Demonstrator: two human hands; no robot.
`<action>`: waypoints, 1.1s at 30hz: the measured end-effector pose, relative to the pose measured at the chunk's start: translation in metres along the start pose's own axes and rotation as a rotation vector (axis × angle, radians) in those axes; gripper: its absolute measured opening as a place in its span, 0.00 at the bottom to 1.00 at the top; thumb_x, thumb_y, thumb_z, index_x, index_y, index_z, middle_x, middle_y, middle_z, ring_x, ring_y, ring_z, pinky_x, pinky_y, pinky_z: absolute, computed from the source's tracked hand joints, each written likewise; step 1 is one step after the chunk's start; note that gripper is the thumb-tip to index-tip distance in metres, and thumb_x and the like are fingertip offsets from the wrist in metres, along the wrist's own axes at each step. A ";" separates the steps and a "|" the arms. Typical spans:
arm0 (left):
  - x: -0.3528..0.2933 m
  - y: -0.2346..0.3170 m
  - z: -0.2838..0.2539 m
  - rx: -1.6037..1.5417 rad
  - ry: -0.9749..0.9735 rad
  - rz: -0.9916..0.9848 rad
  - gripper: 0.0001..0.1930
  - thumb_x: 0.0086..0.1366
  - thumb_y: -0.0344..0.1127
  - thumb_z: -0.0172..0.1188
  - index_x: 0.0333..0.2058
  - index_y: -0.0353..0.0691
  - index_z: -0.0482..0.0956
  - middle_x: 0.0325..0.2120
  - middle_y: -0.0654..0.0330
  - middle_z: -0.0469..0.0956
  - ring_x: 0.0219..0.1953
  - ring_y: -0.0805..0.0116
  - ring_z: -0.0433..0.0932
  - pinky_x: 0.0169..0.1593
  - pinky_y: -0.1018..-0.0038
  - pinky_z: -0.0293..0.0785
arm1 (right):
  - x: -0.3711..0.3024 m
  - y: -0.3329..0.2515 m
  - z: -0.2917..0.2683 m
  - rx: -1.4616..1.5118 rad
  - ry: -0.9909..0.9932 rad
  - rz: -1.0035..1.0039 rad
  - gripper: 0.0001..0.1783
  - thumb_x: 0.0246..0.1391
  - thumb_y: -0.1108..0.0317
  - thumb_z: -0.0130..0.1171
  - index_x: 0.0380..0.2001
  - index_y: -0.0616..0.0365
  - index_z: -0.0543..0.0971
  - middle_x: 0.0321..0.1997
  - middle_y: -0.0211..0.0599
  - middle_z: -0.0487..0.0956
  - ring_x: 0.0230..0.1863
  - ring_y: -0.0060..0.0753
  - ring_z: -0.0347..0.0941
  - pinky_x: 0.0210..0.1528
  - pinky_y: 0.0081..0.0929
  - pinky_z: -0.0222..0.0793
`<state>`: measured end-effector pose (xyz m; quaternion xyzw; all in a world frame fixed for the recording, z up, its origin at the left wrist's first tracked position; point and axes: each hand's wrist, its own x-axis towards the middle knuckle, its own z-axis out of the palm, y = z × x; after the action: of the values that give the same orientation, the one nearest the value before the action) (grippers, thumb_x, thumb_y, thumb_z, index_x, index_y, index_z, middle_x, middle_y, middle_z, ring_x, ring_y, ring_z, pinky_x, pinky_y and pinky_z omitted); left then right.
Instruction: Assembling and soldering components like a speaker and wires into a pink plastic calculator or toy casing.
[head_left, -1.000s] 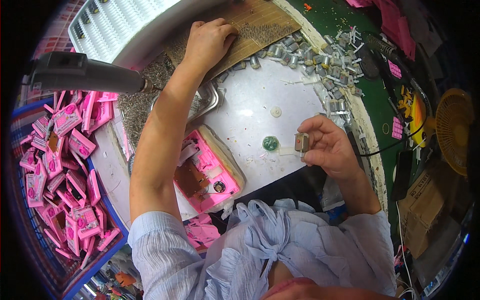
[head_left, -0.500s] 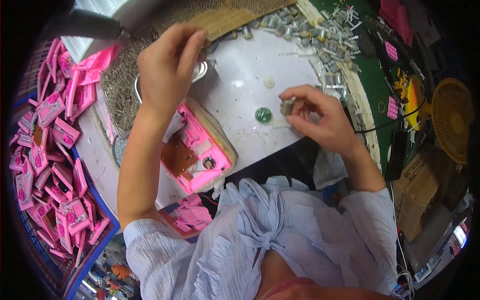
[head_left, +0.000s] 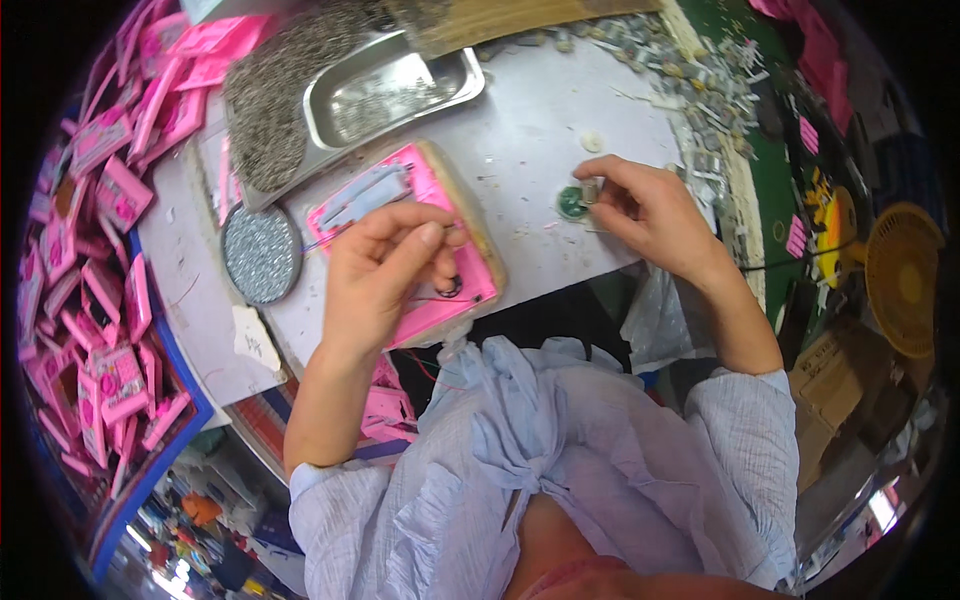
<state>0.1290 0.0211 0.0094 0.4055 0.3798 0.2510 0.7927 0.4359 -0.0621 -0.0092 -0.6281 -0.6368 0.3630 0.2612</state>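
Note:
My left hand (head_left: 392,262) hovers over a pink plastic casing (head_left: 428,172) on a padded block. Its thumb and fingertips are pinched together; whatever they hold is too small to make out. Grey-blue strips (head_left: 365,196) lie in the casing, and thin wires stick out at its left side. A small round black part (head_left: 450,288) sits beneath my fingers. Off to the right, my right hand (head_left: 645,215) grips a small metal cylinder (head_left: 589,190), like a tiny motor, between thumb and fingers. The cylinder is right at a round green piece (head_left: 572,204) on the white table.
A metal tray (head_left: 395,90) stands beside a heap of small screws (head_left: 270,125). Grey bits fill a round dish (head_left: 261,254). Small motors (head_left: 700,105) are piled at the far right. Many pink casings (head_left: 90,340) fill a blue-edged crate at left. A yellow fan (head_left: 905,280) stands right.
My left hand has come back from the metal tray to above the pink casing, its fingers pinched. My right hand keeps the metal cylinder, now at the green piece. The view has shifted.

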 end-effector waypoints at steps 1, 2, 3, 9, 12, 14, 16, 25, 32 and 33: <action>0.000 -0.003 0.001 -0.034 -0.003 0.001 0.10 0.73 0.29 0.59 0.48 0.29 0.79 0.39 0.51 0.84 0.30 0.73 0.79 0.34 0.78 0.77 | -0.001 0.000 0.000 -0.018 0.011 -0.007 0.20 0.54 0.75 0.63 0.52 0.56 0.80 0.26 0.29 0.75 0.25 0.22 0.70 0.30 0.23 0.67; -0.001 -0.004 0.000 -0.067 -0.007 0.002 0.10 0.73 0.28 0.59 0.48 0.29 0.79 0.39 0.51 0.84 0.30 0.73 0.79 0.34 0.78 0.78 | 0.000 -0.002 0.001 -0.036 0.022 -0.013 0.20 0.54 0.76 0.62 0.51 0.56 0.80 0.26 0.29 0.75 0.25 0.21 0.70 0.30 0.22 0.67; 0.001 -0.006 0.001 -0.095 -0.028 0.011 0.10 0.73 0.28 0.58 0.49 0.29 0.79 0.40 0.51 0.84 0.31 0.73 0.80 0.35 0.77 0.78 | -0.002 -0.005 -0.003 0.042 -0.007 0.037 0.20 0.56 0.77 0.63 0.53 0.58 0.79 0.27 0.27 0.76 0.26 0.19 0.71 0.30 0.19 0.66; 0.001 -0.007 0.015 0.067 -0.031 0.106 0.10 0.70 0.24 0.60 0.49 0.28 0.80 0.40 0.54 0.85 0.37 0.75 0.83 0.40 0.79 0.80 | 0.005 -0.032 0.025 1.060 0.060 0.245 0.25 0.58 0.78 0.66 0.58 0.63 0.74 0.32 0.31 0.81 0.30 0.20 0.78 0.34 0.19 0.76; -0.003 -0.009 0.030 0.217 0.018 0.244 0.11 0.68 0.21 0.62 0.48 0.27 0.80 0.39 0.54 0.85 0.42 0.73 0.84 0.45 0.78 0.81 | 0.016 -0.043 0.045 1.249 -0.002 0.229 0.26 0.57 0.77 0.67 0.59 0.63 0.73 0.32 0.35 0.82 0.31 0.24 0.79 0.36 0.21 0.79; -0.001 -0.009 0.031 0.400 0.025 0.358 0.10 0.65 0.19 0.63 0.44 0.28 0.82 0.37 0.54 0.85 0.40 0.70 0.86 0.44 0.77 0.83 | 0.020 -0.045 0.048 1.263 -0.004 0.190 0.27 0.58 0.77 0.67 0.59 0.65 0.72 0.33 0.38 0.82 0.32 0.25 0.80 0.37 0.22 0.80; 0.002 -0.010 0.033 0.560 0.029 0.469 0.09 0.63 0.19 0.64 0.42 0.29 0.83 0.36 0.54 0.85 0.37 0.70 0.86 0.41 0.76 0.83 | 0.021 -0.046 0.048 1.234 0.000 0.176 0.27 0.57 0.77 0.68 0.59 0.65 0.72 0.33 0.38 0.83 0.33 0.25 0.81 0.37 0.22 0.80; 0.014 -0.012 0.028 0.706 0.160 0.551 0.07 0.60 0.20 0.65 0.38 0.32 0.84 0.31 0.57 0.84 0.30 0.73 0.84 0.34 0.77 0.80 | 0.029 -0.043 0.043 1.179 0.058 0.185 0.27 0.57 0.77 0.68 0.58 0.65 0.72 0.34 0.38 0.83 0.35 0.25 0.82 0.38 0.22 0.81; 0.032 0.013 0.021 1.186 0.037 0.656 0.06 0.60 0.24 0.68 0.38 0.35 0.84 0.31 0.59 0.82 0.29 0.70 0.80 0.33 0.75 0.74 | 0.022 -0.038 0.019 1.110 0.195 0.115 0.27 0.56 0.78 0.68 0.58 0.64 0.73 0.34 0.36 0.82 0.34 0.25 0.81 0.38 0.23 0.80; 0.035 0.011 0.022 1.231 0.021 0.652 0.07 0.58 0.26 0.68 0.36 0.36 0.84 0.31 0.57 0.82 0.30 0.61 0.81 0.36 0.69 0.76 | 0.019 -0.036 0.018 1.100 0.193 0.075 0.27 0.56 0.79 0.68 0.58 0.64 0.73 0.34 0.36 0.82 0.34 0.24 0.81 0.37 0.21 0.79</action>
<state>0.1656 0.0419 0.0134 0.8720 0.3195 0.2194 0.2990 0.3984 -0.0437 0.0067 -0.4520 -0.3039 0.5917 0.5943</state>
